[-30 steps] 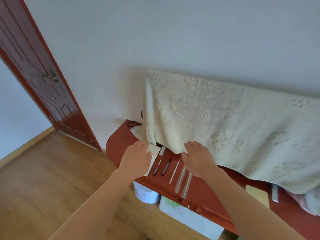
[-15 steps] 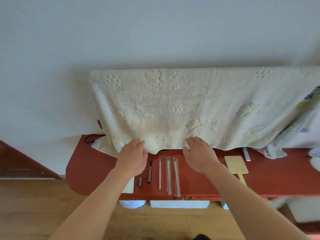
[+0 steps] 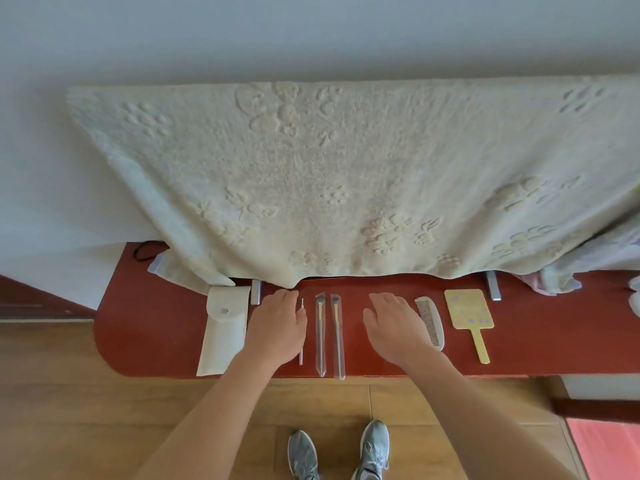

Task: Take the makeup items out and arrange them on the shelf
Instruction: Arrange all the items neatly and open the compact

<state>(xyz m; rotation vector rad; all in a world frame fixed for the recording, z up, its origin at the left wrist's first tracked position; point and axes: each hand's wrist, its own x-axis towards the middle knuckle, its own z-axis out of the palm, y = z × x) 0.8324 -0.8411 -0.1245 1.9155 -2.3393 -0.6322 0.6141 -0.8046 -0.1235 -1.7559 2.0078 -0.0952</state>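
Note:
A red shelf (image 3: 152, 334) runs across the view. On it lie a white pouch (image 3: 223, 332), a thin white stick (image 3: 301, 336), two brushes in clear sleeves (image 3: 329, 336), a white comb (image 3: 431, 322) and a yellow hand mirror (image 3: 469, 313). My left hand (image 3: 277, 323) rests flat, fingers apart, between the pouch and the stick; it hides whatever lies beneath it. My right hand (image 3: 394, 327) hovers flat and open between the sleeved brushes and the comb. Neither hand holds anything.
A cream embossed towel (image 3: 329, 181) hangs over the shelf's back edge against the wall. A small silver tube (image 3: 255, 291) lies behind the pouch, a grey bar (image 3: 492, 289) beyond the mirror. Wooden floor and my grey shoes (image 3: 339, 452) are below.
The view has swung from the door on the left to straight over the shelf. Both hands have drawn back from the towel's hem and now lie lower over the shelf.

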